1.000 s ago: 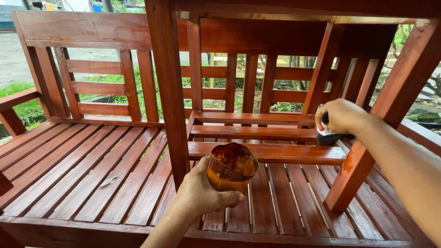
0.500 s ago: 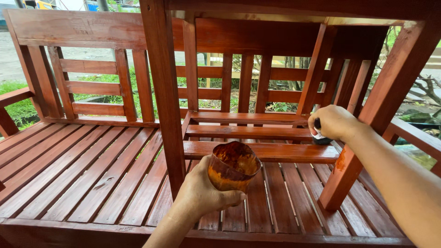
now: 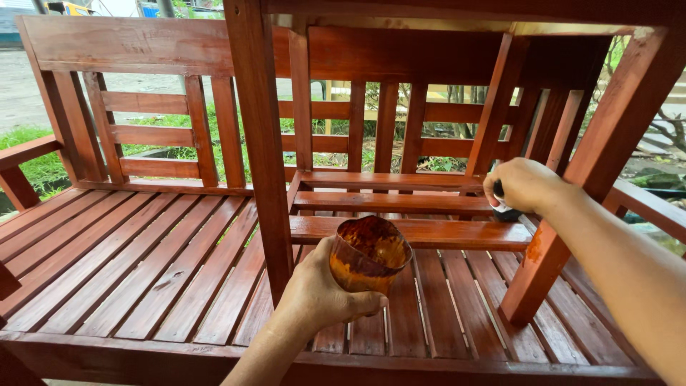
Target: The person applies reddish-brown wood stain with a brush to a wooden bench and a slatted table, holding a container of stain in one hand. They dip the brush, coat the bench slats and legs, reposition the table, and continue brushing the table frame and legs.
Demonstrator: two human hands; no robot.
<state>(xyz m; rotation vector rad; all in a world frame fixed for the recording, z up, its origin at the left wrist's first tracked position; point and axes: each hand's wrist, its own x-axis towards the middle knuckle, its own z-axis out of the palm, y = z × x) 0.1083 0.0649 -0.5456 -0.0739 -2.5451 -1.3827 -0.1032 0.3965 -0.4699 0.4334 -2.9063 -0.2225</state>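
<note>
My left hand [image 3: 318,297] grips a small clear cup [image 3: 368,255] smeared inside with red-brown stain, held above the slatted seat of a red-brown wooden bench [image 3: 143,264]. My right hand [image 3: 525,184] is closed around a dark-handled paintbrush [image 3: 500,204], mostly hidden by my fingers, its tip against the right end of a low shelf slat [image 3: 414,230] of a stained wooden frame [image 3: 264,143] standing on the bench. The brush sits beside the frame's slanted right leg [image 3: 564,221].
The bench back [image 3: 136,50] and left armrest [image 3: 25,154] rise at the left. A right armrest [image 3: 647,204] runs past my right forearm. Grass, a gravel road and tree trunks lie behind the slats.
My right hand with the brush has shifted slightly left and down along the shelf end. The view has drifted a little; the cup stays in the same grip.
</note>
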